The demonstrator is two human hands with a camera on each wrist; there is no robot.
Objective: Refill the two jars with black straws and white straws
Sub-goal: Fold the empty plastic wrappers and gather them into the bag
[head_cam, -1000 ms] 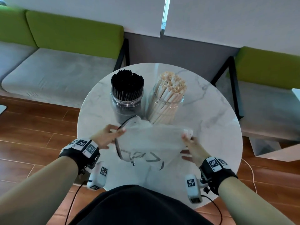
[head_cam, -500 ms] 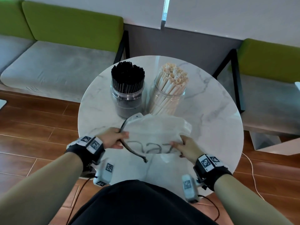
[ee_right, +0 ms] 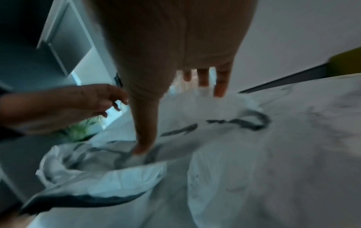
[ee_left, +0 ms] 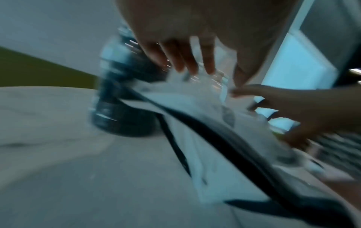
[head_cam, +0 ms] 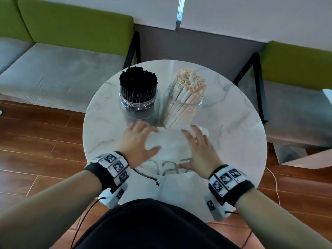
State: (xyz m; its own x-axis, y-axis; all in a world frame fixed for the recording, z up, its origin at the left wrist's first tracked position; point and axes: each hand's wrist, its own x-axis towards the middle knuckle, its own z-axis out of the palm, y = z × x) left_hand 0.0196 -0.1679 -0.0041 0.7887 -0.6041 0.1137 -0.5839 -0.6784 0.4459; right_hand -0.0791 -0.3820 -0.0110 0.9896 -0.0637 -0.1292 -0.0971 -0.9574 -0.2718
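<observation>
Marble table [head_cam: 233, 123] — both jars [head_cam: 138, 103] beyond white bag [head_cam: 172, 146]; left hand [head_cam: 138, 142], right hand [head_cam: 197, 150] spread flat on bag.

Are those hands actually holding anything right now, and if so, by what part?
Nothing is gripped. The left hand and right hand are spread open over the white fabric bag with the black strap on the round marble table, fingers straight rather than curled round it.
</observation>
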